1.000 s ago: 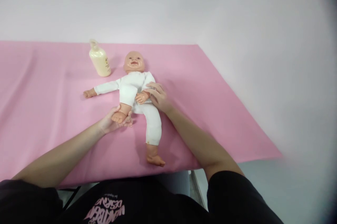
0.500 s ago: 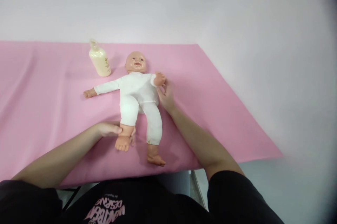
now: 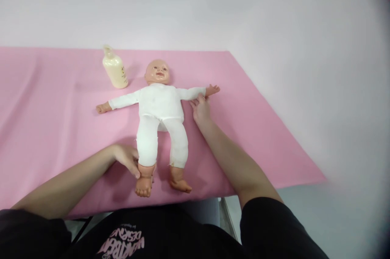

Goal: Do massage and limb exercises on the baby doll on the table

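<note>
A baby doll [image 3: 161,102] with a white cloth body lies face up, its head toward the wall and both arms spread out. My left hand [image 3: 128,158] grips the doll's lower leg on the left, thumb on the ankle, with the other fingers mostly hidden beneath the leg. At the doll's outstretched arm on the right, my right hand [image 3: 201,109] has its fingertips against the sleeve near the wrist. Those fingers are bent, and the sleeve partly hides what lies between them.
A pump bottle [image 3: 116,71] of pale yellow liquid stands left of the doll's head. Pink cloth [image 3: 55,129] covers the table, whose slanting edge runs along the right. Behind it rises a pale wall [image 3: 195,7].
The doll's right-side arm has swung outward from its chest, my right hand moving with it. Its left-side leg has been lowered and straightened toward me, still in my left hand.
</note>
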The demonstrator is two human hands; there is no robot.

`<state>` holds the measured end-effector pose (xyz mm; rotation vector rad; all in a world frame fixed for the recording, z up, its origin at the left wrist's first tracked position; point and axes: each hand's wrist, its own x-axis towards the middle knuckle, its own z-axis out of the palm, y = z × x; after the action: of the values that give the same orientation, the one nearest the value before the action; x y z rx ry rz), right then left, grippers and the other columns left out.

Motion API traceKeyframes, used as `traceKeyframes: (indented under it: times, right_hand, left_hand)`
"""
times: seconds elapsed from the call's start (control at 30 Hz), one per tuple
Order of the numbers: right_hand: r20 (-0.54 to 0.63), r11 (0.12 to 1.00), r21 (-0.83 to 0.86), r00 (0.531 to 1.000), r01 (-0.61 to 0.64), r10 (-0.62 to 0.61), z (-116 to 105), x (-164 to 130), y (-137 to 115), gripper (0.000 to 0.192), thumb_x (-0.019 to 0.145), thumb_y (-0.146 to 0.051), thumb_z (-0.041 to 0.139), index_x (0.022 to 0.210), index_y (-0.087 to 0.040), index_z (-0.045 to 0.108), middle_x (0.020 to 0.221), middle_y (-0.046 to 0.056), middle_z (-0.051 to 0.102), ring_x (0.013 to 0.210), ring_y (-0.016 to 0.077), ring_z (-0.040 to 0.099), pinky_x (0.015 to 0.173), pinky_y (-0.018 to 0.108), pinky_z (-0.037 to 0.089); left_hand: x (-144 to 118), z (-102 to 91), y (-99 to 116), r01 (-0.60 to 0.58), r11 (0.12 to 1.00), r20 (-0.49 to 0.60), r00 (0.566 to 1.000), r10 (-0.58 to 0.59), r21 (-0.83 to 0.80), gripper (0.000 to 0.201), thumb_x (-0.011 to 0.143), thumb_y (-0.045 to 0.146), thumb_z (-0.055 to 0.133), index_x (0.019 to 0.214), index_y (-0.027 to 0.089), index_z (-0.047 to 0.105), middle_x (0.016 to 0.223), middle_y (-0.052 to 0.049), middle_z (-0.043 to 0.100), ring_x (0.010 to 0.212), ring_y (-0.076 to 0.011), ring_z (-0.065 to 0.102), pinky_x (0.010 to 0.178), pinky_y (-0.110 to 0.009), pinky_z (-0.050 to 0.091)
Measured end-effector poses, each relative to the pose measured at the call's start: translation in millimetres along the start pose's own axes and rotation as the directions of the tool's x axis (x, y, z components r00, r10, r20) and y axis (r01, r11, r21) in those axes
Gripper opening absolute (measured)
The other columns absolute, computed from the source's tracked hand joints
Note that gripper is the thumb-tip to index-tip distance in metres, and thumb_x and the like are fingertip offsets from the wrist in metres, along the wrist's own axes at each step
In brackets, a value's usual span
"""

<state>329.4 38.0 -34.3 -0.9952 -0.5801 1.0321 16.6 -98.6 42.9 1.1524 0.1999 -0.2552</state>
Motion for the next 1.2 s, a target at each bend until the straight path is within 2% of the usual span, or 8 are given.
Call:
traceKeyframes:
  times: [0.2,0.37,0.6,0.77,0.93,1.2]
  right_hand:
    - [0.06,0.997,-0.07,0.998,0.038,-0.034,-6,5,5,0.045,0.092,-0.045,0.056,0.13,-0.031,0.037,0.148,0.009,0.053,0.124,0.0203,0.067,0.103,0.049,0.059]
    - [0.035,0.999,-0.04,0.999,0.024,-0.023,-2,1,2,0.042,0.092,-0.042,0.055,0.129,-0.032,0.037,0.148,0.008,0.053,0.122,0.0188,0.068,0.103,0.048,0.059]
    - [0.012,0.996,-0.062,0.998,0.064,-0.063,3,-3,2,0.045,0.09,-0.043,0.058,0.13,-0.032,0.039,0.151,0.008,0.048,0.128,0.0199,0.064,0.103,0.048,0.059]
    - [0.01,0.996,-0.054,0.997,0.075,-0.075,2,-3,2,0.047,0.089,-0.043,0.061,0.129,-0.031,0.041,0.148,0.009,0.051,0.126,0.0206,0.065,0.102,0.048,0.06]
    - [0.072,0.987,-0.115,0.992,0.112,-0.105,0,-3,3,0.051,0.09,-0.048,0.059,0.134,-0.033,0.038,0.153,0.009,0.046,0.13,0.0205,0.062,0.1,0.045,0.061]
    - [0.04,0.987,-0.111,0.993,0.119,-0.115,6,-12,-4,0.055,0.088,-0.047,0.061,0.134,-0.032,0.037,0.147,0.009,0.05,0.129,0.0204,0.062,0.1,0.043,0.061]
  left_hand:
    - [0,-1.4,-2,0.031,0.999,0.023,0.999,-0.031,0.006,0.049,0.074,0.042,0.085,0.116,0.02,0.073,0.114,-0.012,0.076,0.112,-0.034,0.072,0.099,-0.043,0.057]
    - [1,0.5,0,0.022,0.999,-0.011,1.0,-0.023,-0.036,0.049,0.068,0.035,0.089,0.112,0.017,0.075,0.111,-0.015,0.075,0.107,-0.0386,0.073,0.093,-0.046,0.059]
    - [0,-1.4,-1,0.043,0.999,0.014,0.999,-0.042,-0.026,0.048,0.071,0.042,0.087,0.112,0.02,0.074,0.11,-0.011,0.076,0.109,-0.0341,0.073,0.095,-0.043,0.059]
    - [0,-1.5,-1,0.028,0.998,0.003,1.0,-0.028,-0.059,0.05,0.069,0.039,0.089,0.113,0.019,0.075,0.111,-0.013,0.076,0.108,-0.0368,0.073,0.095,-0.046,0.059]
    - [-1,-2.6,-2,0.048,0.999,0.034,0.998,-0.047,-0.025,0.051,0.073,0.044,0.086,0.117,0.022,0.073,0.115,-0.011,0.076,0.113,-0.0342,0.072,0.101,-0.044,0.056]
    - [-2,-4.5,-5,0.042,0.999,0.07,0.997,-0.04,-0.021,0.054,0.078,0.049,0.082,0.122,0.022,0.071,0.117,-0.011,0.075,0.115,-0.0337,0.071,0.102,-0.044,0.056]
